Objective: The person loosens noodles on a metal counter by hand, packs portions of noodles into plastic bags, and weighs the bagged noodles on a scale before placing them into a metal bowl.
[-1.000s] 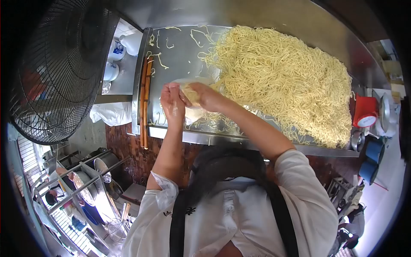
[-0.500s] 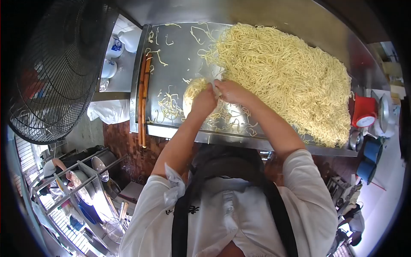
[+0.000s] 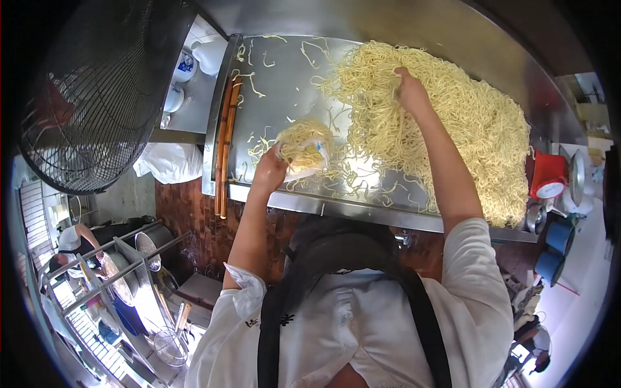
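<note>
Noodles (image 3: pixel 453 136) lie in a large heap on the right of the metal tray (image 3: pixel 284 77). My left hand (image 3: pixel 270 169) is closed on the edge of a plastic bag (image 3: pixel 304 173), whose mouth is open and which has noodles in and over it. Farther up, my right hand (image 3: pixel 411 90) reaches over the heap, with its fingers bent at the noodles; whether they hold any is too small to tell. Loose strands are scattered about the tray around the bag.
Two wooden sticks (image 3: pixel 228 149) lie along the tray's left edge. A large fan (image 3: pixel 84 103) stands at the upper left. A red container (image 3: pixel 548 173) is beyond the tray's right end. Other people (image 3: pixel 81 242) are at the lower left and lower right.
My hands have moved apart. The right one has gone up and right onto the heap, and the left one has shifted left with the bag, whose mouth now shows open.
</note>
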Action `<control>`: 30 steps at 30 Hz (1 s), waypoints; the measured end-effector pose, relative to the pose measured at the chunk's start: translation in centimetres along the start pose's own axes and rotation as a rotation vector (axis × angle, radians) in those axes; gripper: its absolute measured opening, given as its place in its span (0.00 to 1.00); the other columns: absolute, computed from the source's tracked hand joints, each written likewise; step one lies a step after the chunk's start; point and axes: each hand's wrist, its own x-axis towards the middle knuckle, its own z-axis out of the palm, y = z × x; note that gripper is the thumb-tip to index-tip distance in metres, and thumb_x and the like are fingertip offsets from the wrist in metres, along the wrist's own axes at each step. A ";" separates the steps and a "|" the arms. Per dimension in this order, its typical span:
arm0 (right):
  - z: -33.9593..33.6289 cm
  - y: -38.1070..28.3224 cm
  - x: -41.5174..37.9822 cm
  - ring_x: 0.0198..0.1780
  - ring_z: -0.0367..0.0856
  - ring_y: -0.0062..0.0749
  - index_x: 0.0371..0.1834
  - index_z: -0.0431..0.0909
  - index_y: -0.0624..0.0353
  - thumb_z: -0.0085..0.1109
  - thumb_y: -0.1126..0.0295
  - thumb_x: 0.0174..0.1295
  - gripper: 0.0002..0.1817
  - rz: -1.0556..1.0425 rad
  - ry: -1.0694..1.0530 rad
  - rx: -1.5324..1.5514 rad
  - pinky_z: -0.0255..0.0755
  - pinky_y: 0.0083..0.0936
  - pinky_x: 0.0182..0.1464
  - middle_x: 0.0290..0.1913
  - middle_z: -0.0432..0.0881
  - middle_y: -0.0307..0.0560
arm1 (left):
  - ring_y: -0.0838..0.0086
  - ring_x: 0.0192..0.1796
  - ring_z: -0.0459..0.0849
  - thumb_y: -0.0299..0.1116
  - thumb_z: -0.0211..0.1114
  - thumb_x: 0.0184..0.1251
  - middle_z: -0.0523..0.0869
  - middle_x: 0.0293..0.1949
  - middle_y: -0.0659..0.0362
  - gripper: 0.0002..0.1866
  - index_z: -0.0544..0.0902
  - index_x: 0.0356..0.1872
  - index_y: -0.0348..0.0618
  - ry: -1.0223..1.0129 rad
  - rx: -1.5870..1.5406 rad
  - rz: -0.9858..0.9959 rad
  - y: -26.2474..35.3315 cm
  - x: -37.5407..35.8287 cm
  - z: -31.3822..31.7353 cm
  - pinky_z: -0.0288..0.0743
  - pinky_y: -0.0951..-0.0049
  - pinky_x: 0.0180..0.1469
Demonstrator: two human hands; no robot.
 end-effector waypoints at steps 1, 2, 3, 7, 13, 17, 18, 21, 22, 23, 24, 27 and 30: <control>-0.2 -0.2 0.6 0.46 0.85 0.55 0.67 0.63 0.64 0.58 0.73 0.58 0.31 0.012 -0.004 0.044 0.78 0.44 0.49 0.43 0.84 0.66 | 0.50 0.52 0.84 0.31 0.61 0.65 0.87 0.45 0.45 0.22 0.76 0.61 0.43 -0.016 0.017 -0.065 -0.4 0.0 -0.5 0.74 0.62 0.55; -0.3 -0.2 1.3 0.46 0.85 0.55 0.69 0.61 0.65 0.59 0.73 0.57 0.34 0.025 -0.008 0.089 0.78 0.43 0.49 0.44 0.84 0.67 | 0.50 0.52 0.84 0.30 0.62 0.65 0.87 0.45 0.44 0.22 0.76 0.61 0.42 -0.033 0.035 -0.131 0.8 0.1 -1.6 0.75 0.62 0.55; 0.6 1.9 2.7 0.47 0.85 0.55 0.69 0.60 0.68 0.60 0.73 0.57 0.36 0.108 0.002 0.082 0.78 0.42 0.49 0.45 0.84 0.67 | 0.50 0.51 0.84 0.30 0.63 0.64 0.87 0.45 0.44 0.23 0.76 0.61 0.42 -0.052 0.056 -0.196 1.3 0.2 -2.5 0.75 0.62 0.55; -2.1 -0.3 2.6 0.65 0.74 0.53 0.76 0.48 0.71 0.66 0.64 0.54 0.50 0.186 -0.398 -0.204 0.72 0.36 0.62 0.65 0.71 0.69 | 0.55 0.47 0.86 0.26 0.66 0.58 0.87 0.42 0.45 0.28 0.73 0.62 0.41 0.050 -0.030 -0.051 -1.4 0.1 -4.2 0.77 0.64 0.52; 6.5 -18.9 -9.2 0.66 0.71 0.53 0.73 0.60 0.62 0.66 0.66 0.54 0.42 -0.429 -0.170 0.080 0.68 0.39 0.65 0.67 0.69 0.66 | 0.61 0.46 0.82 0.19 0.60 0.53 0.84 0.43 0.49 0.24 0.76 0.56 0.40 -0.014 -0.158 -0.031 6.5 1.2 -4.8 0.75 0.67 0.51; 6.3 -16.5 -5.3 0.51 0.82 0.51 0.60 0.79 0.53 0.63 0.72 0.54 0.26 -0.259 -0.274 0.142 0.75 0.40 0.55 0.51 0.83 0.60 | 0.54 0.46 0.83 0.19 0.64 0.53 0.84 0.42 0.45 0.19 0.79 0.49 0.39 0.071 -0.022 0.028 7.1 1.8 -6.4 0.75 0.61 0.49; 6.0 -15.5 -5.4 0.50 0.83 0.50 0.57 0.80 0.54 0.62 0.74 0.54 0.23 -0.216 -0.292 0.164 0.76 0.39 0.54 0.49 0.84 0.59 | 0.52 0.47 0.83 0.20 0.65 0.53 0.84 0.43 0.45 0.18 0.79 0.48 0.39 0.098 0.098 -0.022 4.8 1.7 -5.8 0.75 0.60 0.49; 5.7 -11.9 -7.2 0.45 0.84 0.49 0.49 0.84 0.55 0.59 0.78 0.55 0.17 -0.057 -0.348 0.240 0.77 0.37 0.52 0.44 0.86 0.56 | 0.45 0.47 0.82 0.22 0.62 0.58 0.84 0.41 0.42 0.12 0.78 0.43 0.38 0.050 0.450 -0.044 -4.6 0.9 -0.1 0.75 0.55 0.50; 4.3 -11.3 -8.0 0.46 0.85 0.47 0.50 0.83 0.56 0.56 0.81 0.55 0.20 -0.165 -0.398 0.139 0.77 0.34 0.52 0.45 0.86 0.56 | 0.48 0.44 0.84 0.22 0.60 0.59 0.84 0.38 0.44 0.11 0.77 0.43 0.37 0.070 0.223 -0.153 -6.1 1.1 1.2 0.78 0.57 0.47; 2.1 -10.8 -8.9 0.46 0.85 0.47 0.51 0.83 0.56 0.54 0.82 0.55 0.20 -0.166 -0.308 0.221 0.76 0.34 0.52 0.45 0.86 0.56 | 0.51 0.41 0.85 0.21 0.58 0.60 0.83 0.35 0.46 0.10 0.77 0.43 0.37 0.081 -0.008 -0.259 -6.5 1.9 2.0 0.80 0.58 0.44; 0.1 -10.5 -10.5 0.46 0.85 0.47 0.52 0.83 0.56 0.53 0.83 0.55 0.21 -0.168 -0.233 0.300 0.76 0.34 0.52 0.45 0.86 0.56 | 0.58 0.37 0.85 0.20 0.55 0.61 0.82 0.33 0.50 0.10 0.76 0.43 0.37 0.138 -0.390 -0.255 -3.1 2.2 1.3 0.82 0.62 0.39; -2.2 -6.1 -15.7 0.41 0.84 0.42 0.54 0.82 0.59 0.50 0.85 0.57 0.22 -0.232 0.023 0.420 0.76 0.32 0.46 0.41 0.86 0.54 | 0.74 0.27 0.81 0.17 0.48 0.61 0.80 0.30 0.58 0.13 0.76 0.45 0.36 0.186 -0.780 -0.166 9.6 2.3 -0.1 0.83 0.74 0.29; -7.8 -2.3 -19.8 0.32 0.80 0.30 0.54 0.81 0.62 0.49 0.83 0.62 0.19 -0.102 0.078 0.584 0.73 0.27 0.36 0.35 0.84 0.47 | 0.79 0.19 0.75 0.21 0.52 0.67 0.82 0.32 0.57 0.08 0.76 0.45 0.35 0.033 -0.828 -0.124 16.6 3.0 3.1 0.81 0.75 0.26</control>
